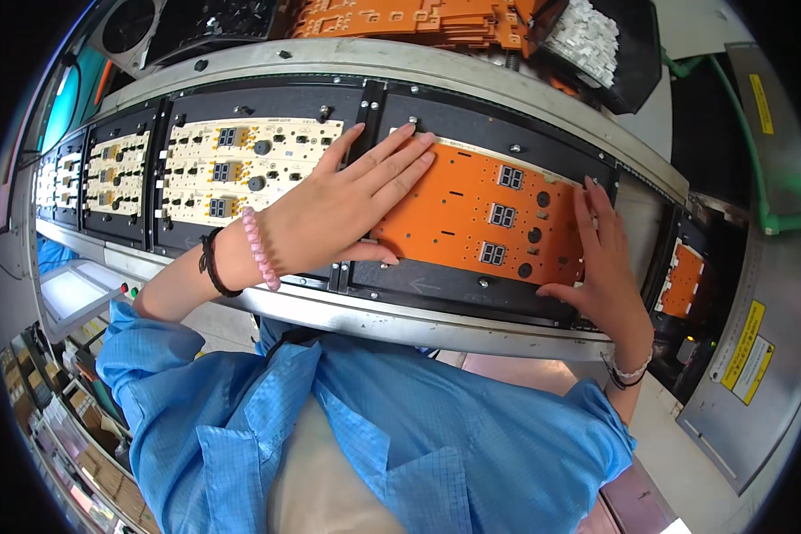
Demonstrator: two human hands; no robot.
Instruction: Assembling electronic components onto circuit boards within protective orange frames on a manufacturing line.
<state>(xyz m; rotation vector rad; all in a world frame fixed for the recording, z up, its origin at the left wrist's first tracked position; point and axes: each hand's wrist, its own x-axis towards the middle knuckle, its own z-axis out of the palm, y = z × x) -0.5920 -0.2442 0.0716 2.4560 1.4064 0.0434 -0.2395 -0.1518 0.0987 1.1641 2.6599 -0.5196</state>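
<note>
An orange cover sheet [449, 209] with cut-outs lies over a circuit board in a black carrier tray [409, 283]. Three two-digit displays [503, 214] and several round black parts show through its openings. My left hand [356, 200] rests on the sheet's left end, fingers stretched and spread, thumb by the lower left corner. At the opposite end, my right hand [601, 258] touches the right edge, its fingers extended up along it and its thumb apart at the lower edge. Neither hand wraps round the sheet. The underlying board is mostly hidden.
Cream circuit boards [280, 147] sit in carriers along the rail line to the left. Beyond the metal rail [329, 58] are stacked orange sheets [409, 22] and a black bin of white pieces [583, 40]. Another orange sheet [683, 280] lies right, near a metal machine cover [730, 392].
</note>
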